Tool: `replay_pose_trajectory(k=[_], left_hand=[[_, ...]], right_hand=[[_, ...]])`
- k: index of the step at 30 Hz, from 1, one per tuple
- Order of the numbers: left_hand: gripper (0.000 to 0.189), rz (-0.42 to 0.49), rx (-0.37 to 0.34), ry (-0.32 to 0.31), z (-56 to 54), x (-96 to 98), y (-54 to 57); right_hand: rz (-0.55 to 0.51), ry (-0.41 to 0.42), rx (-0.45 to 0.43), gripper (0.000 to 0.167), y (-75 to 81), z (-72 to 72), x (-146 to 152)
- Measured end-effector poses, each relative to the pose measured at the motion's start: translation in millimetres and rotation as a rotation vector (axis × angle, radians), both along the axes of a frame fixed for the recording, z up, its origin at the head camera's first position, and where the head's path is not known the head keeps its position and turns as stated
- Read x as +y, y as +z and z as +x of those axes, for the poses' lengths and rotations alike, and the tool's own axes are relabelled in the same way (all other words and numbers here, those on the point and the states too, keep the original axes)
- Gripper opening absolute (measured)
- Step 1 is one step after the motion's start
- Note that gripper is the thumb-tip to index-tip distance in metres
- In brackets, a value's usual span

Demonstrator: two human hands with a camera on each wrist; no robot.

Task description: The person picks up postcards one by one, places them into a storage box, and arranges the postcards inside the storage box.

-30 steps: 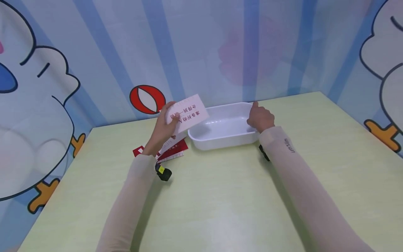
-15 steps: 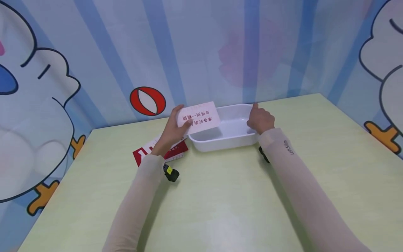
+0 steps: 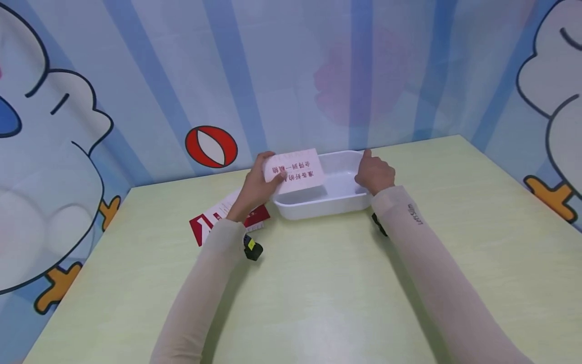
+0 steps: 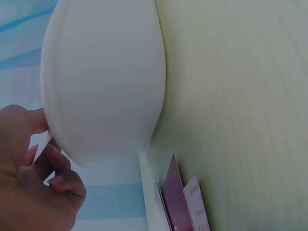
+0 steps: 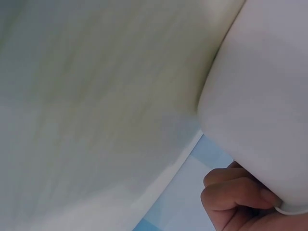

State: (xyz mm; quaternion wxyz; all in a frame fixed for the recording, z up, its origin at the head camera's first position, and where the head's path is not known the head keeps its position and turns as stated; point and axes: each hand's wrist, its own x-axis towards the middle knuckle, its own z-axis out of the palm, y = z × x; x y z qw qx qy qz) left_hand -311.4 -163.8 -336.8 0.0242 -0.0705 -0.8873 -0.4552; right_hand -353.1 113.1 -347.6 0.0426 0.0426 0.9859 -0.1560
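Note:
My left hand [image 3: 260, 186] pinches a white card [image 3: 295, 171] with red printed characters between thumb and fingers. The card is tilted over the left end of a white rectangular tray [image 3: 325, 208]. In the left wrist view, the card [image 4: 42, 146] shows edge-on beside the tray's rim [image 4: 50, 106]. My right hand [image 3: 375, 173] grips the tray's right end. In the right wrist view its curled fingers [image 5: 236, 192] hold the rim [image 5: 291, 210]. Several red and white cards [image 3: 202, 226] lie spread on the table left of the tray, partly hidden by my left wrist.
The pale green table [image 3: 313, 288] runs back to a blue striped backdrop [image 3: 291, 76] printed with cartoon figures. The tray stands close to the table's back edge. A black wrist camera [image 3: 252, 247] sits under my left sleeve.
My left hand has moved right and slightly down with the card, bringing it over the tray's left end. More of the table cards shows. The right hand stays at the tray.

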Motion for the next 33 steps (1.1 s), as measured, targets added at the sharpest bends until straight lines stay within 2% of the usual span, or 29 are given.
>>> replay_pose_trajectory(k=[5, 8, 18, 26, 29, 33], left_hand=[[0.064, -0.035, 0.032, -0.025, -0.2, 6.9, 0.0], [0.063, -0.066, 0.033, -0.018, 0.4, 8.2, -0.3], [0.060, -0.178, 0.020, 0.035, -1.4, 10.7, -5.5], [0.059, -0.254, 0.013, 0.091, 1.6, 18.6, -4.9], [0.063, -0.342, 0.015, 0.090, 2.2, 23.9, -5.9], [0.066, -0.500, 0.044, 0.059, 2.3, 32.5, -5.8]], right_hand=[[0.007, 0.003, 0.003, 0.073, -0.4, 1.3, 0], [0.011, 0.008, 0.007, 0.073, 1.2, 2.1, -2], [0.021, 0.010, -0.005, 0.072, 3.8, 4.8, -11], [0.023, 0.003, 0.006, 0.071, 5.9, 3.8, -11], [0.019, 0.006, -0.001, 0.071, 6.5, 6.1, -7], [0.023, -0.002, -0.010, 0.071, 7.7, 9.5, -1]])
